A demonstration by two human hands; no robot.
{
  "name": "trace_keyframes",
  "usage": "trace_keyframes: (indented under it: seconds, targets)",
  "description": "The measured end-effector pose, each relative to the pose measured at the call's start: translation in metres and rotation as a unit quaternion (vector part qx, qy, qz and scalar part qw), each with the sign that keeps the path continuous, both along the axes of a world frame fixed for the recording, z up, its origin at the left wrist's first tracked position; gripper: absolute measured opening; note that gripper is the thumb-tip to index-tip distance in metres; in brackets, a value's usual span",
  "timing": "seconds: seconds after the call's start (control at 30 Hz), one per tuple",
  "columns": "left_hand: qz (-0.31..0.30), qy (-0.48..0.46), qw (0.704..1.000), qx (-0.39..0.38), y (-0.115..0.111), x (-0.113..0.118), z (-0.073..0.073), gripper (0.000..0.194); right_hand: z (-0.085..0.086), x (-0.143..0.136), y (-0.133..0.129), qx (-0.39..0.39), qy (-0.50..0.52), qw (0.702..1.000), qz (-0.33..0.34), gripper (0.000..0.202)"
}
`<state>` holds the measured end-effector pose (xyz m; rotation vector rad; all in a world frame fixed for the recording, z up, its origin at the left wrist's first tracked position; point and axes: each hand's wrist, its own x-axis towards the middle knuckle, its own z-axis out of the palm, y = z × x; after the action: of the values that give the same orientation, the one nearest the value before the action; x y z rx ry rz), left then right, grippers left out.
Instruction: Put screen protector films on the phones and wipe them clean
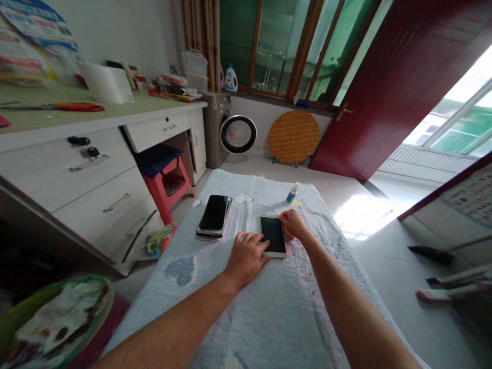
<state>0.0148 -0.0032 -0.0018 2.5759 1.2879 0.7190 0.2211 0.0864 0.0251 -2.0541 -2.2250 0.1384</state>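
Observation:
A smartphone with a dark screen and a pale frame lies face up on the cloth-covered table. My left hand rests flat at its lower left, fingers spread, with fingertips touching the phone's left edge. At the phone's upper right edge, my right hand is closed on an orange cloth, mostly hidden under the fingers. To the left lies a stack of phones, the top one dark-screened. A small spray bottle stands upright beyond my right hand.
A white desk with drawers runs along the left, a red stool under it. A filled bin stands at the lower left. Farther back are a washing machine with its door open, a round wooden board and a red door.

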Motion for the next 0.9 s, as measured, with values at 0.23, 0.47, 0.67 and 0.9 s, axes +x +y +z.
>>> trace_keyframes:
  seconds: [0.23, 0.47, 0.67, 0.9]
  targets:
    - [-0.008, 0.009, 1.000, -0.021, 0.001, 0.000, 0.002, 0.032, -0.005, 0.002, -0.037, 0.018, 0.042, 0.999, -0.007, 0.032]
    - [-0.031, 0.009, 0.999, -0.040, 0.004, 0.000, -0.002, 0.035, -0.007, 0.007, -0.074, -0.007, 0.115, 0.993, 0.008, 0.028]
    - [-0.024, 0.009, 0.998, -0.049, 0.005, 0.000, -0.003, 0.037, -0.006, 0.008, -0.100, -0.021, 0.121, 0.992, 0.004, 0.027]
    - [-0.018, -0.001, 0.999, -0.048, 0.003, 0.000, -0.001, 0.036, -0.002, 0.011, -0.123, -0.029, 0.175, 0.984, 0.009, 0.020]
